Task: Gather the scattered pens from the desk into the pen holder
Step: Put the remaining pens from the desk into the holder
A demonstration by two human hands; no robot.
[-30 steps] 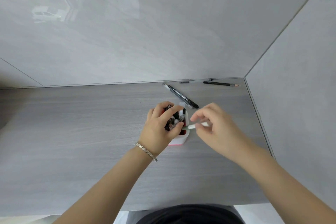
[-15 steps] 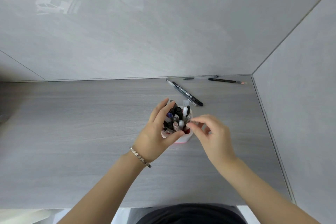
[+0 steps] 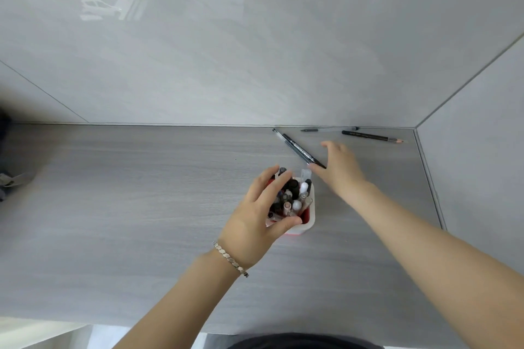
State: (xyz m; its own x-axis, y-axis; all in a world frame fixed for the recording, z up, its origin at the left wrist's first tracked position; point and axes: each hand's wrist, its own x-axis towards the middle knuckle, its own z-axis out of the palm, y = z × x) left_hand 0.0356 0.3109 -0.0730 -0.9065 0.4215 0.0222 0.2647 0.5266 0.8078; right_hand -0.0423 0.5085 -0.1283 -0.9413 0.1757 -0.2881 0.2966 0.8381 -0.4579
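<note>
A white and red pen holder (image 3: 309, 217) stands mid-desk, packed with several pens. My left hand (image 3: 262, 217) wraps around its left side, thumb on the front rim and fingers over the pen tops. My right hand (image 3: 338, 166) is stretched out past the holder, fingers apart and empty, its fingertips at the near end of a black marker (image 3: 299, 149). A thin clear pen (image 3: 279, 135) lies along the marker's left side. Farther back by the wall lie a slim grey pen (image 3: 329, 129) and a dark pencil (image 3: 371, 136).
The grey wood-grain desk (image 3: 127, 193) sits in a corner, with glossy grey walls behind and to the right. A dark blurred object (image 3: 7, 176) lies at the far left edge. The desk's front edge runs along the bottom of the view.
My right hand dropped the pen it held into the holder, then reached forward and right to the black marker. My left hand stayed on the holder.
</note>
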